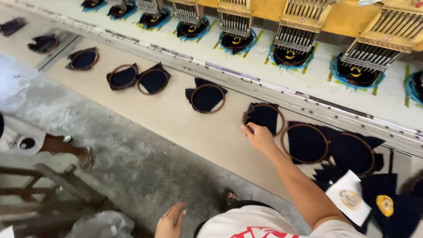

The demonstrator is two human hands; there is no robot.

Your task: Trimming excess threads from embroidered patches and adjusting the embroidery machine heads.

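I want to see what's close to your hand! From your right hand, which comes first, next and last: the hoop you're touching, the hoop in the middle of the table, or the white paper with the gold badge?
From the right hand in the head view:
1. Hoop being touched, right at the fingertips.
2. Middle hoop, farther left along the table.
3. White paper with gold badge, low on the right beside the forearm, farthest.

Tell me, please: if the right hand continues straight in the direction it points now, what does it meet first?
The right hand already touches the near edge of a hooped dark cloth. Straight beyond that hoop comes the machine's metal rail, though depth is hard to judge.
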